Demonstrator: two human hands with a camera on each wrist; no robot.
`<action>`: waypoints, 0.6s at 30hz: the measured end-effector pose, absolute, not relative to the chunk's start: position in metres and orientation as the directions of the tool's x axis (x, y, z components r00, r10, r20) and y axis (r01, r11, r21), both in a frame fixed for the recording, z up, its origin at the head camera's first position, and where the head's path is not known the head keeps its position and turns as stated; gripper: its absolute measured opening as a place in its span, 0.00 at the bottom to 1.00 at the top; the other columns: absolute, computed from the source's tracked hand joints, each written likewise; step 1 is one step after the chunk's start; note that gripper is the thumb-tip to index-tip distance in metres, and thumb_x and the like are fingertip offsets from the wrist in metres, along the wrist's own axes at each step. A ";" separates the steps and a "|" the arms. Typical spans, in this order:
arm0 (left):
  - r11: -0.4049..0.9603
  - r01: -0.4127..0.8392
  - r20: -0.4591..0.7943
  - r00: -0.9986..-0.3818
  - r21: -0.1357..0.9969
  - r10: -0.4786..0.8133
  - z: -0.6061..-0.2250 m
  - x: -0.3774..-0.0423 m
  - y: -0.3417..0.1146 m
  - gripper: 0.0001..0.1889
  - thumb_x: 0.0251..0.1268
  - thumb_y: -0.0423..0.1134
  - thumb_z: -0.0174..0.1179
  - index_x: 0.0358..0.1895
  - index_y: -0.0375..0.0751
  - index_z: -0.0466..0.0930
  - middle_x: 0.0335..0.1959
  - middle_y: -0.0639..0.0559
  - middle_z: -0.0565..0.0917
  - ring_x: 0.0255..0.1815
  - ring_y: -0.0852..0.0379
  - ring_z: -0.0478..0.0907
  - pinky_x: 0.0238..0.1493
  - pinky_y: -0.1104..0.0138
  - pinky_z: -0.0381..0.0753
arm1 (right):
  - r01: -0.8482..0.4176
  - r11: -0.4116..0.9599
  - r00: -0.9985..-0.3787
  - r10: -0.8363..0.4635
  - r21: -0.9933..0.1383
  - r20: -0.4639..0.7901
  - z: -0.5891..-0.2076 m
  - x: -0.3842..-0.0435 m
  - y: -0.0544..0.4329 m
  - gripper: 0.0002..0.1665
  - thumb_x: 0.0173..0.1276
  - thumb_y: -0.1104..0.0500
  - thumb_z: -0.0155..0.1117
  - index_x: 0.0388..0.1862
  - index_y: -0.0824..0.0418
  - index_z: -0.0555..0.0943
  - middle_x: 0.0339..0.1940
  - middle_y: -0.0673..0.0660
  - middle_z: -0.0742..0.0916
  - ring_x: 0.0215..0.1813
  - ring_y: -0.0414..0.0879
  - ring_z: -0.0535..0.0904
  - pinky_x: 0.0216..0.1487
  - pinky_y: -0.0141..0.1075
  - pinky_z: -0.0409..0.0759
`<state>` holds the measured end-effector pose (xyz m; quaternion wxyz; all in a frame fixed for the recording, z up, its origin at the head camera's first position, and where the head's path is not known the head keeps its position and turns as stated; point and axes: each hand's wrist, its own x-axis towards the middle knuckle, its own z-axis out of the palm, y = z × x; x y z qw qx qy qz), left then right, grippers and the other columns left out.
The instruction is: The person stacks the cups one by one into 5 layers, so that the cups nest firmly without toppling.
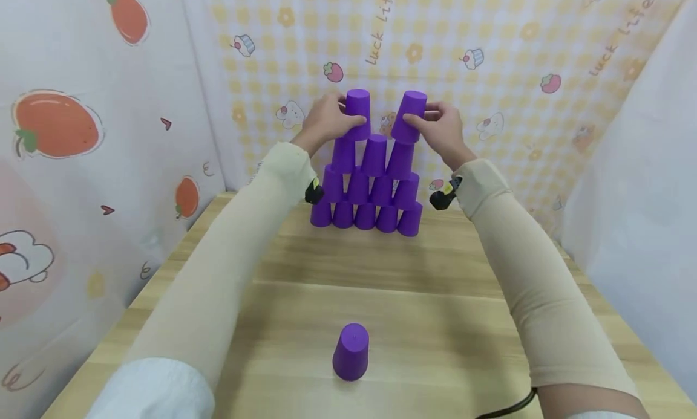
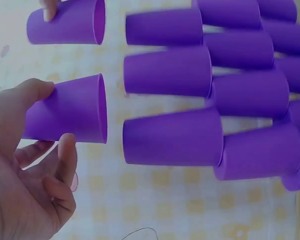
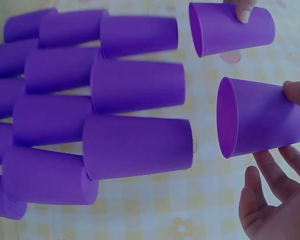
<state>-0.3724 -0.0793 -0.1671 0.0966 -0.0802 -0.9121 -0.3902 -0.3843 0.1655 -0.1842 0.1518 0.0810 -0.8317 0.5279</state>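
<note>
My left hand [image 1: 328, 121] pinches an upside-down purple cup [image 1: 357, 104] above the left end of a cup pyramid. In the left wrist view, a gap shows between that held cup [image 2: 75, 110] and the top row. Across from it, my right hand [image 1: 443, 132] grips a second purple cup [image 1: 412, 113], slightly tilted, above the right end. The right wrist view shows a gap below this cup [image 3: 264, 117] too. The pyramid [image 1: 358, 186] has three rows of inverted purple cups, with three in its top row [image 1: 374, 158].
One more inverted purple cup [image 1: 351, 352] stands alone on the wooden table [image 1: 305, 310], near the front. Behind the pyramid hangs a yellow checked cloth [image 1: 490, 38]. A black cable [image 1: 509, 410] lies at the front right, beside the right forearm.
</note>
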 end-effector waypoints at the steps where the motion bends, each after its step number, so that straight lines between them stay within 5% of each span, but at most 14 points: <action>1: 0.697 0.214 0.232 -0.970 0.684 0.070 -0.167 -0.374 -0.078 0.35 0.66 0.57 0.62 0.71 0.44 0.67 0.65 0.50 0.77 0.62 0.55 0.76 0.61 0.63 0.75 | -0.285 0.441 -0.944 0.027 -0.851 0.330 -0.185 -0.387 0.164 0.37 0.61 0.42 0.73 0.63 0.60 0.75 0.58 0.60 0.83 0.57 0.49 0.79 0.60 0.41 0.75; 18: 0.759 0.201 0.190 -0.976 0.620 0.104 -0.185 -0.376 -0.074 0.38 0.64 0.63 0.60 0.73 0.48 0.64 0.69 0.54 0.73 0.66 0.55 0.72 0.64 0.61 0.71 | -0.273 0.465 -0.959 -0.056 -0.842 0.279 -0.201 -0.389 0.162 0.44 0.62 0.40 0.71 0.71 0.59 0.70 0.66 0.60 0.79 0.65 0.50 0.76 0.66 0.43 0.73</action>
